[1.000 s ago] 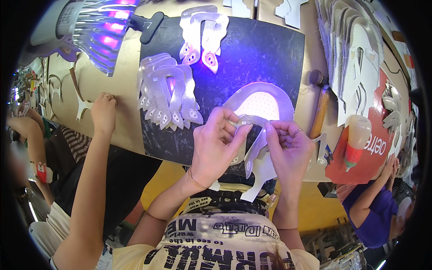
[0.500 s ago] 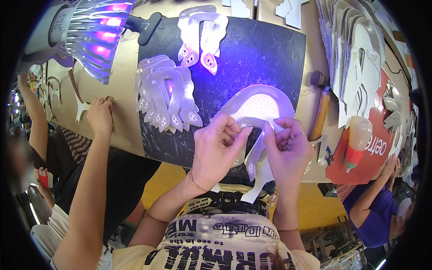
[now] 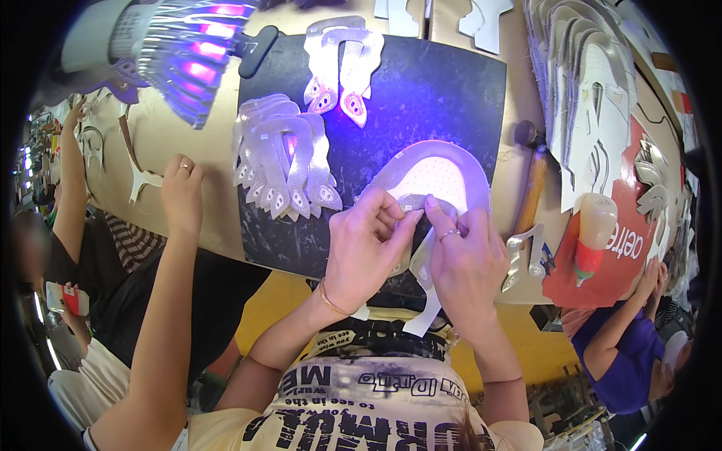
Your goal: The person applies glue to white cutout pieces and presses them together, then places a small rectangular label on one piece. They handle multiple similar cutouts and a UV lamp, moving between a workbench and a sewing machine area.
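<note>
On the dark work mat a shoe upper (image 3: 432, 177) lies with its rounded toe away from me; it has a white dotted middle and a grey border. A curved grey trim piece (image 3: 412, 201) sits along its inner edge. My left hand (image 3: 368, 240) pinches this trim between thumb and fingers at its left part. Close beside it, my right hand (image 3: 465, 263) presses its thumb on the trim's middle, fingers curled over the right side. Below the hands hang the upper's white and grey tails (image 3: 423, 319), partly hidden by my right hand.
Stacked grey U-shaped trim pieces (image 3: 289, 161) and another such pair (image 3: 346, 64) lie on the mat (image 3: 444, 90). A lit lamp (image 3: 199, 64) looms upper left. Rightward are a hammer (image 3: 535, 184), glue bottle (image 3: 598, 218) and stacked uppers (image 3: 594, 98). A co-worker's hand (image 3: 183, 192) rests at left.
My right hand has moved left along the trim, bringing its thumb closer to my left hand. The left hand keeps its pinch. The whole view has shifted slightly.
</note>
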`<state>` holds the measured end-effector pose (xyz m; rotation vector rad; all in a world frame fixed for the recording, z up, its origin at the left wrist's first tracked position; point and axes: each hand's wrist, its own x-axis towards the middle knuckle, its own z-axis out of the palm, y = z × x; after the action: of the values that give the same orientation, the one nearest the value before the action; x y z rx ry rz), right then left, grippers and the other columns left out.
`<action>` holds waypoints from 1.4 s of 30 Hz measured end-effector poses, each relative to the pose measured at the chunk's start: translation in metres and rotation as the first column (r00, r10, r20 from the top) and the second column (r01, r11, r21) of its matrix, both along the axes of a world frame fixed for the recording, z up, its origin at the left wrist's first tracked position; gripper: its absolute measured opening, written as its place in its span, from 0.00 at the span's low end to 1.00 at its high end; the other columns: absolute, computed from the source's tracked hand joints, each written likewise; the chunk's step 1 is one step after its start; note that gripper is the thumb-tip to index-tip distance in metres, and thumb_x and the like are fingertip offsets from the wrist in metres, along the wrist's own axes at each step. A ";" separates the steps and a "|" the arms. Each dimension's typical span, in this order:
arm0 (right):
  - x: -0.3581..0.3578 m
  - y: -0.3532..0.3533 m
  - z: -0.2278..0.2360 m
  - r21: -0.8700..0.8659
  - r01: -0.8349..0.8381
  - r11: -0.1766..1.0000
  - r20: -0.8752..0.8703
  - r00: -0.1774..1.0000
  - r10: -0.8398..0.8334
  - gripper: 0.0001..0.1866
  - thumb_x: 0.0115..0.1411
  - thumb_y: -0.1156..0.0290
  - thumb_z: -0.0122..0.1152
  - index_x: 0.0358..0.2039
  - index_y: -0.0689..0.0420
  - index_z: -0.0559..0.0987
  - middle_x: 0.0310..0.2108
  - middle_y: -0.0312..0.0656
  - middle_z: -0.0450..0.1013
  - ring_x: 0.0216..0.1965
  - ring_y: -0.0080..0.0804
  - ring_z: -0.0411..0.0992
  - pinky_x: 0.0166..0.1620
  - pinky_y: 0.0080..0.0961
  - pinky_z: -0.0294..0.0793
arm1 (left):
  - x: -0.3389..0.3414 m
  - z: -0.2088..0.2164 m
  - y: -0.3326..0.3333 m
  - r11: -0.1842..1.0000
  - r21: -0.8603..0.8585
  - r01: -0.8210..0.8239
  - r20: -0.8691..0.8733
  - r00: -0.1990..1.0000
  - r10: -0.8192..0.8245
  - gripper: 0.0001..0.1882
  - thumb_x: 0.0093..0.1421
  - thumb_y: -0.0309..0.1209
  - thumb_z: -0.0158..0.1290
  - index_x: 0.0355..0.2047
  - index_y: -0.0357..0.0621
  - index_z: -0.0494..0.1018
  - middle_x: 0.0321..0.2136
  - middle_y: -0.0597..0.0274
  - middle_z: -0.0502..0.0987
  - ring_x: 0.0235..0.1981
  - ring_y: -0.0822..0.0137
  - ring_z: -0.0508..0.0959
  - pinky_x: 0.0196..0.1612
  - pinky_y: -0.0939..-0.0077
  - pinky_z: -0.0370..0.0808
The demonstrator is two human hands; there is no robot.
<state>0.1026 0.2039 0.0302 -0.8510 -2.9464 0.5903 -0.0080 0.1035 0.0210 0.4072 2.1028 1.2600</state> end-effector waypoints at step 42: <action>0.025 -0.019 -0.001 0.184 -0.071 0.980 -0.015 0.997 0.075 0.30 0.54 0.76 0.58 0.60 0.47 0.75 0.44 0.39 0.67 0.48 0.39 0.67 0.51 0.36 0.65 | 0.021 0.000 -0.037 0.964 -0.126 0.234 -0.600 0.756 -0.262 0.20 0.52 0.23 0.64 0.47 0.43 0.80 0.30 0.64 0.77 0.27 0.66 0.77 0.34 0.69 0.68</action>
<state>0.1278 0.1845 0.0289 -0.7170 -2.9640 0.3203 0.0129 0.0664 0.0213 1.1745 2.4814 0.9981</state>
